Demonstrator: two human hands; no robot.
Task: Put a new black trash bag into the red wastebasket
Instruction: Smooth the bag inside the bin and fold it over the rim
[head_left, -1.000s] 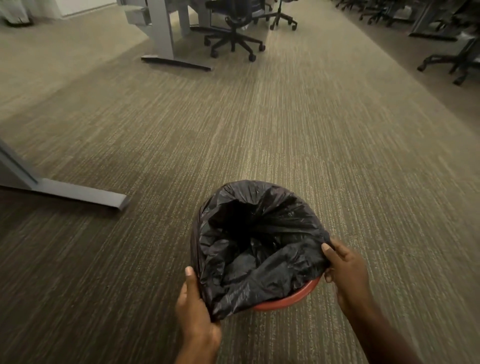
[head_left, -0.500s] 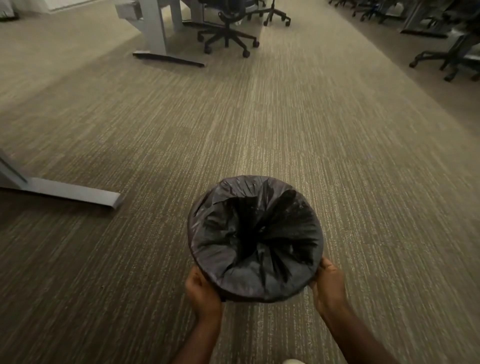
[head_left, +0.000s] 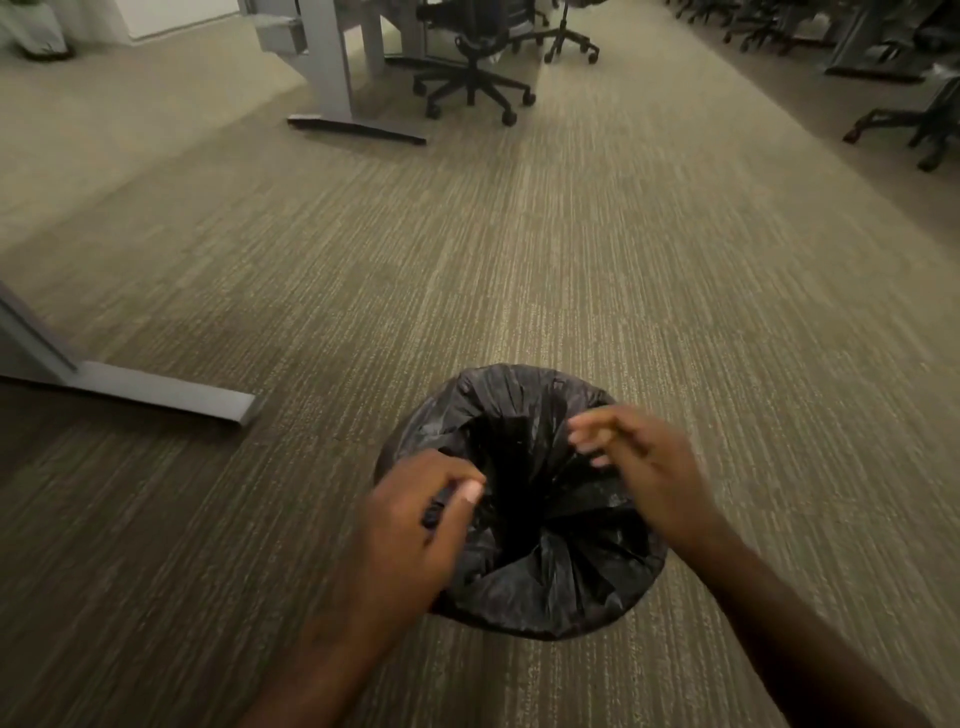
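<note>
The black trash bag (head_left: 524, 566) lies between and under both hands, already folded over the whole rim, so no red of the wastebasket shows. The left hand (head_left: 415, 525) pinches a fold; the right hand (head_left: 644, 462) is blurred, its grip unclear. Probably only smoothing remains.

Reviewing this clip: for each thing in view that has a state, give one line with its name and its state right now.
Black plastic trash bag: stretched over the whole rim, centre sagging into the bin.
Red wastebasket: upright on the carpet, fully hidden by the bag.
Left hand: over the bag's left rim, fingers curled, blurred; grip unclear.
Right hand: above the opening, fingers loosely bent, blurred; grip unclear.
Black swivel office chair: upright, unoccupied.
</note>
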